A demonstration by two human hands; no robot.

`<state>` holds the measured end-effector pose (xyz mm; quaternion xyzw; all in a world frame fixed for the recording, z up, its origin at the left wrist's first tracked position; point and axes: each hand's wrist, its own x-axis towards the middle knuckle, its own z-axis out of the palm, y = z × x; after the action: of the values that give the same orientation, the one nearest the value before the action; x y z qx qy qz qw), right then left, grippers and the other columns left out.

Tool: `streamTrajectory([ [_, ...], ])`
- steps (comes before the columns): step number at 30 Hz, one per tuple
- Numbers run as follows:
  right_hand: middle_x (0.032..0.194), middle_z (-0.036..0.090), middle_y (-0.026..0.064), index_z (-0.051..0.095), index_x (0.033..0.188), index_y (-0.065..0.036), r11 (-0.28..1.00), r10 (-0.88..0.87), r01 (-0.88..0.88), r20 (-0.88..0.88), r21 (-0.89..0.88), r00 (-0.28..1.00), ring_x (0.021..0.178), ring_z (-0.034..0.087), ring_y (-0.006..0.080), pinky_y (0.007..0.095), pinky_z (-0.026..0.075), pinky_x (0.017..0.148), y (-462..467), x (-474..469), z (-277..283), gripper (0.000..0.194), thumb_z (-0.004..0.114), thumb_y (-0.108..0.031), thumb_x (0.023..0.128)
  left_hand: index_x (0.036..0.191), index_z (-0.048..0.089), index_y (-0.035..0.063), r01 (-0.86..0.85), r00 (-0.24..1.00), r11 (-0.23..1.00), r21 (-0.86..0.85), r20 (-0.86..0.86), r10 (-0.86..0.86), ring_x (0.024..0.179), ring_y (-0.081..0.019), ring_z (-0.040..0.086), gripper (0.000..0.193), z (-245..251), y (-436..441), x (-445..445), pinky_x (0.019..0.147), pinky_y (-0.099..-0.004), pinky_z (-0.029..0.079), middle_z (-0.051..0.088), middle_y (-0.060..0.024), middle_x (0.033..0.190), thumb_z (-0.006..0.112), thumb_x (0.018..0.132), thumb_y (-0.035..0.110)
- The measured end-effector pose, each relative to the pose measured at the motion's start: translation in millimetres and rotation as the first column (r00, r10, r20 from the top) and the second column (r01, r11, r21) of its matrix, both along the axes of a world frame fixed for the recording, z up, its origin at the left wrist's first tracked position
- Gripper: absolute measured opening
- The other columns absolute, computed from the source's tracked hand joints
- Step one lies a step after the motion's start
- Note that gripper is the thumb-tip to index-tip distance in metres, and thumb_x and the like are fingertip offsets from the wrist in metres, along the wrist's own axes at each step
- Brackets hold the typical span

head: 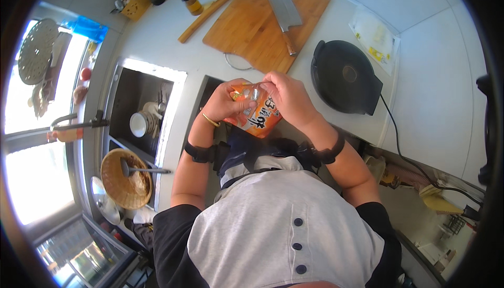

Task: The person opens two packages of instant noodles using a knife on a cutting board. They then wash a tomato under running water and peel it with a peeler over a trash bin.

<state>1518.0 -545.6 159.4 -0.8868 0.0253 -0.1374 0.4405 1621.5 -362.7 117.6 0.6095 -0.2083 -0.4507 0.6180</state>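
An orange printed plastic food packet (260, 115) is held up in front of my body, close to the counter's front edge. My left hand (227, 103) grips its left side, the thumb lying across the front. At the packet's top edge, my right hand (289, 97) pinches the film between thumb and fingers. Whether the top is torn cannot be seen. Beyond the hands lies a wooden cutting board (244, 24), and on it a cleaver (284, 10) with a wooden handle.
To the right sits a round black electric griddle (342, 77) with a cord; a clear plastic bag (376, 40) is behind it. A rolling pin (214, 10) lies left of the board. The sink (126, 87) holds stacked bowls (141, 124). A wicker basket (112, 178) holds a ladle (136, 169).
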Motion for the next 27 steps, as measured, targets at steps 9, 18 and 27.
streamTrajectory([
  [9, 0.084, 0.063, 0.0154, 0.058, 0.094, -0.003, 0.976, -0.169, 0.134, -0.214, -0.171, 0.962, 0.078, 0.063, 0.0343, 0.0401, 0.048, 0.064, -31.0, 68.6, -18.2, 0.016, 0.064, -0.017, 0.089, 0.109, 0.063, -0.0008, 0.137, 0.99, 0.985, 0.107, 0.029, -0.141, 0.082, -0.0099, 0.064, 0.042, -23.0, -34.9, 124.2, 0.072, -0.0252, 0.052, 0.07, -0.0047, 0.095, 0.083, 0.077, 0.017],
  [18, 0.073, 0.055, -0.0038, 0.057, 0.096, -0.004, 0.827, 0.106, 0.21, -0.513, 0.521, 0.852, 0.058, 0.045, 0.0034, 0.0199, 0.036, 0.051, -37.2, 130.2, -44.3, 0.013, 0.06, -0.016, 0.096, 0.111, 0.064, -0.0003, 0.385, 0.917, 0.923, -0.006, -0.112, -0.383, 0.087, -0.0122, 0.066, 0.045, -54.8, -41.7, 227.0, 0.08, -0.0267, 0.053, 0.071, -0.0055, 0.099, 0.084, 0.075, 0.018],
  [27, 0.093, 0.066, 0.0124, 0.056, 0.105, -0.004, 0.966, -0.144, 0.218, -0.405, 0.142, 0.903, 0.083, 0.065, 0.0221, 0.0314, 0.05, 0.077, -35.5, 146.0, -65.7, 0.026, 0.065, -0.024, 0.092, 0.108, 0.067, 0.0032, 0.56, 0.828, 0.824, 0.078, -0.016, -0.561, 0.085, -0.0134, 0.066, 0.048, -66.5, -77.3, 253.7, 0.079, -0.0271, 0.051, 0.071, -0.0064, 0.096, 0.084, 0.074, 0.033],
])
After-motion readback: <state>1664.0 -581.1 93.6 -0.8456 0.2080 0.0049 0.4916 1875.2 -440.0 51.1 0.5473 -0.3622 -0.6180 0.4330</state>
